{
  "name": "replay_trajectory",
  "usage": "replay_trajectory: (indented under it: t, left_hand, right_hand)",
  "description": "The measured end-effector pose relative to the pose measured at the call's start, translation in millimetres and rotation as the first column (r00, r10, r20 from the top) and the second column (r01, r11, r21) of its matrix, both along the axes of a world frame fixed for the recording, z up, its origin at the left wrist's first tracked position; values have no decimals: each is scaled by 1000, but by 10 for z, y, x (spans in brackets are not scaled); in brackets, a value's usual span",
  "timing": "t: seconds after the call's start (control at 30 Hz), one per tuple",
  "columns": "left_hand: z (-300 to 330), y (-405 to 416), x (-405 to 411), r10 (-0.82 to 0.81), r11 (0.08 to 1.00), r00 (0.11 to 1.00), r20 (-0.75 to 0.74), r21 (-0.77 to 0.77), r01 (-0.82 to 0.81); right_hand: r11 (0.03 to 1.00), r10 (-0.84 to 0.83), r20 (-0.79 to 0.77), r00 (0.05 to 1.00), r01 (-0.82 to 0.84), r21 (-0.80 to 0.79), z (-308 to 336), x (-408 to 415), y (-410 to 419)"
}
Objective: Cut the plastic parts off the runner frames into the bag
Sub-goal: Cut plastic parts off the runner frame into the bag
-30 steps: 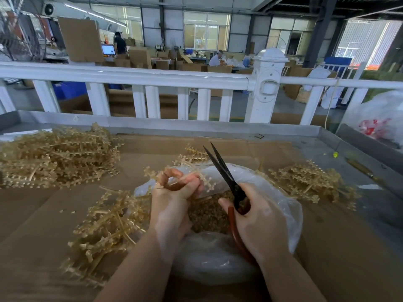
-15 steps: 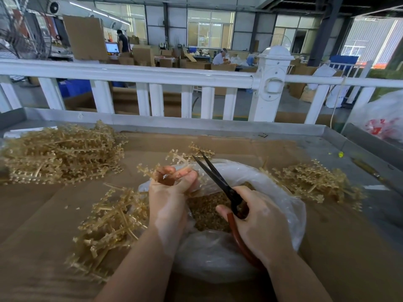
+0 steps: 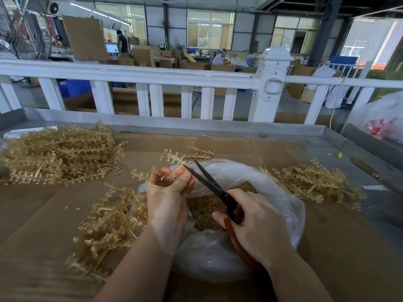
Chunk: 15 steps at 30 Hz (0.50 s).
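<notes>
Now: Scissors Open Over the Bag

Centrally, at the middle of the frame, the left hand point(image 3: 169, 192) has its fingers curled round a runner frame point(image 3: 174, 159), a tan plastic branch that sticks up and away from the fist toward the white railing point(image 3: 130, 75). The right hand point(image 3: 253, 227) grips the scissors point(image 3: 209, 182) by their reddish handles — the dark blades stand parted, their tips right beside the left fingertips and the held frame.

Below both hands lies the clear plastic bag point(image 3: 272, 192), its mouth open and its bottom filled with small brownish cut parts point(image 3: 202, 212).

More runner frames lie on the cardboard-covered desk point(image 3: 32, 214): a big heap point(image 3: 61, 153) at the left edge of the frame, a loose pile point(image 3: 109, 223) just left of the left wrist, touching the bag's side, and another pile point(image 3: 309, 182) right of the bag.

Beyond the railing, in the upper part of the frame — a workshop with cardboard boxes point(image 3: 141, 54).
</notes>
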<state>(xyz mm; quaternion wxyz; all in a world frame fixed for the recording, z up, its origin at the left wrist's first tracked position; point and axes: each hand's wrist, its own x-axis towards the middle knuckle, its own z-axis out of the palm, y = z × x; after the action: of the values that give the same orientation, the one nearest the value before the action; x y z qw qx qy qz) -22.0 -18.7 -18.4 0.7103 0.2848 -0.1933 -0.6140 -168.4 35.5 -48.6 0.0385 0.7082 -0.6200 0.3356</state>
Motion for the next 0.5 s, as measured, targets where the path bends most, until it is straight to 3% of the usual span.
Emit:
replay_trajectory:
  t: [0.5]
  left_hand:
    - [-32, 4, -19, -50, 990, 991, 128, -124, 66]
  right_hand:
    - [1000, 16, 11, 1000, -17, 15, 16, -1, 5]
